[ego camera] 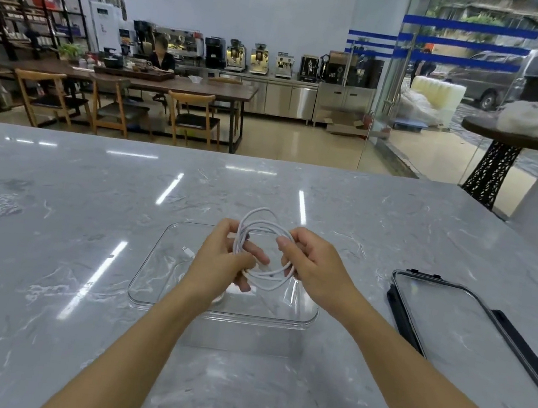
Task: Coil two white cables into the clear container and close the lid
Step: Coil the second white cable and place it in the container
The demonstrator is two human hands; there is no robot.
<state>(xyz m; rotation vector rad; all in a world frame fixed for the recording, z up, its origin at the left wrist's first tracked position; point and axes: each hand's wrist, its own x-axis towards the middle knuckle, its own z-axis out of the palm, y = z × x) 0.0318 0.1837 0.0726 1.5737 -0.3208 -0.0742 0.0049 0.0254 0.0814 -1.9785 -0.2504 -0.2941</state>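
Both hands are raised over the open clear container [145, 285], which stands at the middle of the grey marble surface [52, 208]. The left hand [221, 259] is closed around the 9 o'clock side of a white cable [260, 221] gathered into several loose loops; the right hand [313, 269] pinches the same coil at its 3 o'clock side between thumb and fingers. The loops are uneven and not yet flattened.

Inside the container, a white connector end [187, 251] shows through the wall at about 9 o'clock of the hands. Whether it belongs to the held cable or to a second one cannot be told; a pale shape under the left wrist is likewise unclear.

The lid [445, 318], with dark clips on its rim, lies flat on the surface at 3 o'clock of the container, well apart from it.

Assessment: coiling is in progress. The held coil remains to be laid in, the second cable is unconfirmed, and the lid is not yet fitted.
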